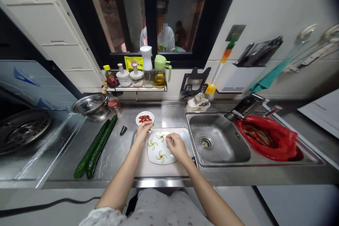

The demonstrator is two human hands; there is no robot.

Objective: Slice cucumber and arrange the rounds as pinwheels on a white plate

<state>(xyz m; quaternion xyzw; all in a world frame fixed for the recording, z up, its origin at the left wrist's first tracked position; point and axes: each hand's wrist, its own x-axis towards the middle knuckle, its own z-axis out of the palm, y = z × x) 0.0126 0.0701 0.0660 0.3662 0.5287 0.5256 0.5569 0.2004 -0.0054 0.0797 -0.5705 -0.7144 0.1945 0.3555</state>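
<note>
My left hand (143, 131) is at the near right rim of a small white dish (137, 122) of red pieces (145, 118). Its fingers are drawn together; a speck of red shows by the fingertips, but I cannot make out what they hold. Over the right side of a white plate (153, 158), my right hand (177, 145) is closed in a pinch, its contents hidden. Thin cucumber slices (152, 144) form pinwheels on the plate, some with a red centre. Beneath the plate lies a pale cutting board (159, 172); a dark-handled tool (195, 161) shows at its right edge.
Two whole cucumbers (99, 148) and a cucumber end (123, 130) lie left on the steel counter. A lidded pot (91, 107) stands behind them. At right is the sink (219, 141), with a red bag (270, 137) beside it. Bottles line a rack (136, 89) below the window.
</note>
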